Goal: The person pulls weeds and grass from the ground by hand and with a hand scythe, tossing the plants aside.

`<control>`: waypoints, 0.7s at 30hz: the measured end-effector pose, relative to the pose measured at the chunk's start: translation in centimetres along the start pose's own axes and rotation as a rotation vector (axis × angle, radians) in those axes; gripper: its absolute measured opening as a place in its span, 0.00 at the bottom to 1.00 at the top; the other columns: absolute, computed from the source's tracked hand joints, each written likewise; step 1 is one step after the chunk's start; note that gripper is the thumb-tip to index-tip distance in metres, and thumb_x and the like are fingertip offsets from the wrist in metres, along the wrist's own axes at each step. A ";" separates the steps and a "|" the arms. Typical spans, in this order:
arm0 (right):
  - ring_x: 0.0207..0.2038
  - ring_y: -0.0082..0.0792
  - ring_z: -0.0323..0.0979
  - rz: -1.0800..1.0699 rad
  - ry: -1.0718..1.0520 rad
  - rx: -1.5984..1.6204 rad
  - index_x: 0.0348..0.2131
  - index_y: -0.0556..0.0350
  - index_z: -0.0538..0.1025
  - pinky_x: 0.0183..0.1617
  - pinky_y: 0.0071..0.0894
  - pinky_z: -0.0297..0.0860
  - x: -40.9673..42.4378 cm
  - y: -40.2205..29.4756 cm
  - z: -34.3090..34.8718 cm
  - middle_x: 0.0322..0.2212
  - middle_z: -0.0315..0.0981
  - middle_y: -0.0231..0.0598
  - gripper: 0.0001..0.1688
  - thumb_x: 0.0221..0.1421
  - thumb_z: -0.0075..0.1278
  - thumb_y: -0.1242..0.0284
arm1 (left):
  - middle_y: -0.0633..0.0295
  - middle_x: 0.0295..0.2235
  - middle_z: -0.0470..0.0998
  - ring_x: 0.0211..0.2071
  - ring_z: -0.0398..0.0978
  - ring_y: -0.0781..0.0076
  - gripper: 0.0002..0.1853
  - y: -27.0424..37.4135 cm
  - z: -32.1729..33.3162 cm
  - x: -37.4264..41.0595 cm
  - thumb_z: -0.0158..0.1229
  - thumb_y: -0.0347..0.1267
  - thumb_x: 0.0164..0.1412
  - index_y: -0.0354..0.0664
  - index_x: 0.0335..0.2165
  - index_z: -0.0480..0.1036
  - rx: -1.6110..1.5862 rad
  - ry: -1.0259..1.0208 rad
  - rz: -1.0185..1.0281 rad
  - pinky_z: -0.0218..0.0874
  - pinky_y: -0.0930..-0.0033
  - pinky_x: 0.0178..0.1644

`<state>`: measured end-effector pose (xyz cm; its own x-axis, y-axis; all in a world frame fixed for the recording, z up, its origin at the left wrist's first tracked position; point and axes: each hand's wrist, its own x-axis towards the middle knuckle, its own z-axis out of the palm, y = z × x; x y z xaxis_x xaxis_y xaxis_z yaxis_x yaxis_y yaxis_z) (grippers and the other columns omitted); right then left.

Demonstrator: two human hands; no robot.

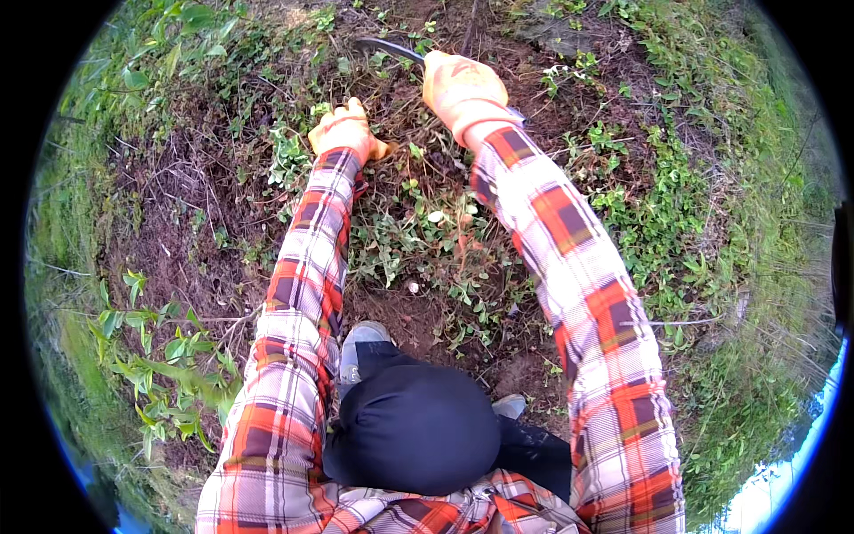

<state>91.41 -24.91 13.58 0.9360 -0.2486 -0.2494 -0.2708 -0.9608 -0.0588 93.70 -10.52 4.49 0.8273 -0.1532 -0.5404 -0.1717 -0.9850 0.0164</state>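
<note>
My right hand [465, 90], in an orange work glove, is closed around the handle of a sickle. The sickle's dark curved blade [390, 48] points left, low over the weeds. Lower and to the left, my left hand [343, 130] wears a matching glove and reaches down among low weeds. Its fingers are curled and the thumb sticks out to the right; what lies under the palm is hidden. A small leafy weed [288, 157] stands just left of that hand. Between my forearms, a heap of cut or pulled weeds [420, 233] lies on the soil.
A leafy shrub branch [173, 360] reaches in beside my left arm. Green ground cover [657, 220] grows on the right, with taller grass at the rim. My shoes [365, 334] stand on bare brown soil [400, 310]. A thin stem [680, 323] juts out past my right sleeve.
</note>
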 end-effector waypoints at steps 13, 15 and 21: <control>0.29 0.60 0.74 0.228 -0.076 0.190 0.36 0.57 0.67 0.34 0.55 0.69 -23.2 16.1 10.9 0.23 0.74 0.58 0.10 0.61 0.43 0.68 | 0.53 0.42 0.80 0.44 0.79 0.57 0.18 0.5 1.1 -7.6 0.57 0.42 0.53 0.46 0.40 0.79 -0.068 0.096 0.093 0.69 0.59 0.48; 0.27 0.65 0.72 0.367 -0.125 0.273 0.35 0.57 0.67 0.31 0.59 0.68 -28.7 16.9 11.7 0.22 0.72 0.63 0.11 0.60 0.46 0.68 | 0.56 0.38 0.80 0.44 0.78 0.59 0.18 2.3 3.3 -10.4 0.61 0.44 0.52 0.48 0.39 0.77 -0.091 0.007 0.121 0.67 0.61 0.48; 0.23 0.63 0.71 0.300 -0.096 0.375 0.32 0.56 0.67 0.25 0.57 0.66 -40.0 18.0 10.3 0.17 0.70 0.58 0.10 0.59 0.48 0.68 | 0.53 0.33 0.81 0.40 0.79 0.56 0.12 2.2 7.7 -16.7 0.59 0.39 0.48 0.47 0.32 0.79 0.039 0.017 0.283 0.67 0.59 0.44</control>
<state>46.79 -31.03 12.57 0.7841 -0.4783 -0.3955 -0.6042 -0.7339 -0.3104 75.42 -9.52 7.08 0.7522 -0.4232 -0.5050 -0.4173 -0.8991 0.1320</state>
